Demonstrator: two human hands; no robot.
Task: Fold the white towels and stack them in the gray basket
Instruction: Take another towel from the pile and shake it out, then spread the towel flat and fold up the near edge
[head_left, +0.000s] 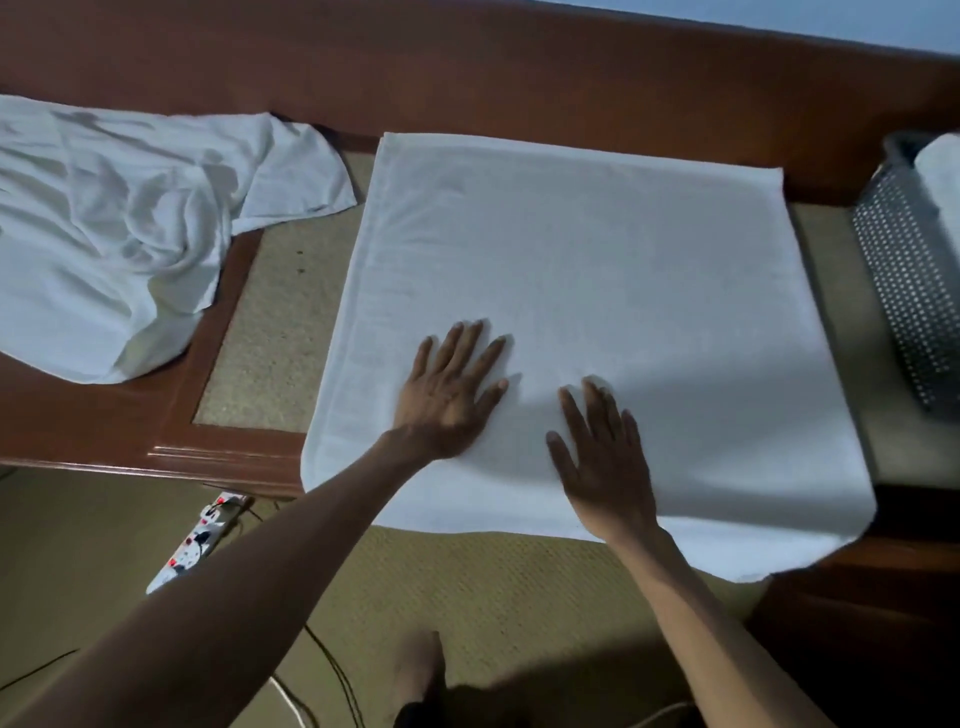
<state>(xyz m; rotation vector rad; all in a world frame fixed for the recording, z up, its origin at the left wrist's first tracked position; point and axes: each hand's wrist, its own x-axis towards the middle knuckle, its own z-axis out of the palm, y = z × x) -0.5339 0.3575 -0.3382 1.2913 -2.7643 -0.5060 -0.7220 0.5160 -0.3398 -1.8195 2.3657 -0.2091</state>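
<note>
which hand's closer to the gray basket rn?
Right. The right hand lies flat on the spread towel, on the side toward the gray basket, which stands beyond the towel's right edge. The left hand presses the towel farther left.

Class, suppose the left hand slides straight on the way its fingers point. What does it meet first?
The left hand crosses only the flat towel, then likely meets the brown backboard; depth there is unclear.
</note>
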